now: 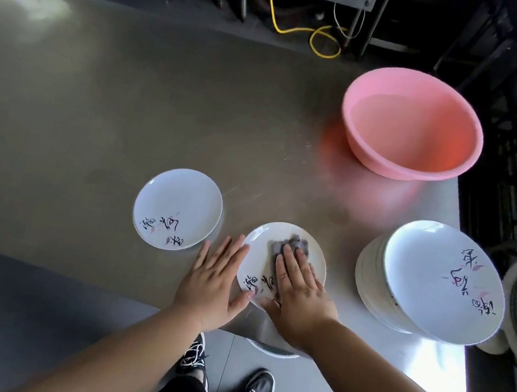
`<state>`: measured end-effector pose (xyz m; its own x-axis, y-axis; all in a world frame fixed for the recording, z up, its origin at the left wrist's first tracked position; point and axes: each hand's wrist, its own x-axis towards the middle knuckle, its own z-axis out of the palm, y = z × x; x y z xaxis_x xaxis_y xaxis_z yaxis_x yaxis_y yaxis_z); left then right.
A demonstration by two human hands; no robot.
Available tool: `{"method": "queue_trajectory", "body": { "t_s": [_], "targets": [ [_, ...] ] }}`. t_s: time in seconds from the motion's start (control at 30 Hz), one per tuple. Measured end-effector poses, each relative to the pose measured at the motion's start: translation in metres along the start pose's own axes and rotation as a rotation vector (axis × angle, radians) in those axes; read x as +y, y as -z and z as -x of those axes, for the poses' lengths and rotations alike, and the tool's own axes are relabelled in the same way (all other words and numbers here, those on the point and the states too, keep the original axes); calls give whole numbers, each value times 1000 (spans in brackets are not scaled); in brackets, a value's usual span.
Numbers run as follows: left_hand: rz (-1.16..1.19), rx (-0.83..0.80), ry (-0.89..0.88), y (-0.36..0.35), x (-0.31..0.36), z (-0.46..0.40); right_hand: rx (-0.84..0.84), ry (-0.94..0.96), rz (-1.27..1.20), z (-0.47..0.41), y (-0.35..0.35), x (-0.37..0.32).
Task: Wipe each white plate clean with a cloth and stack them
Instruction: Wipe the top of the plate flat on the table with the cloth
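The middle plate [283,262] lies near the table's [91,118] front edge. The right hand [298,292] is flat on the grey cloth [290,244] — fingers straight, pointing to 12 o'clock. The left hand [213,277], also flat, touches the plate's rim at 9 o'clock. A tall plate stack [428,281] stands at 3 o'clock.

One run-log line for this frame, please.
step: wiping | right hand presses cloth on middle plate | left hand flat, steadying rim | tall stack right
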<state>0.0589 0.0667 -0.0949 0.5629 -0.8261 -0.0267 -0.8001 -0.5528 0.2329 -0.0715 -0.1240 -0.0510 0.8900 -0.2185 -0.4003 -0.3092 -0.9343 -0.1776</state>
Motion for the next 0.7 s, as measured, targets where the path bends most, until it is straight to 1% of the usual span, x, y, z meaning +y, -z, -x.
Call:
{"method": "queue_trajectory", "body": {
  "t_s": [0.2, 0.23, 0.3, 0.37, 0.43, 0.5, 0.63, 0.7],
  "targets": [
    [-10, -33, 5, 1, 0, -1, -2, -14, -8, -29, 26, -9],
    [-16, -47, 6, 2, 0, 0, -21, 6, -15, -26, 28, -12],
    [-27, -63, 10, 2, 0, 0, -66, 106, 3, -7, 24, -17],
    [-34, -46, 16, 1, 1, 1, -80, 213, 74, 19, 17, -19],
    [-31, -33, 15, 0, 0, 0, -23, 245, 141, 31, 14, -15],
    [-24, -37, 12, 1, 0, 0, -51, 225, 123, 18, 20, -11],
    [-24, -33, 15, 3, 2, 0, -60, 23, 75, -19, 33, -5],
    [-23, -35, 19, 3, 1, 1, -81, 38, 42, -15, 27, -6]
  ]
}}
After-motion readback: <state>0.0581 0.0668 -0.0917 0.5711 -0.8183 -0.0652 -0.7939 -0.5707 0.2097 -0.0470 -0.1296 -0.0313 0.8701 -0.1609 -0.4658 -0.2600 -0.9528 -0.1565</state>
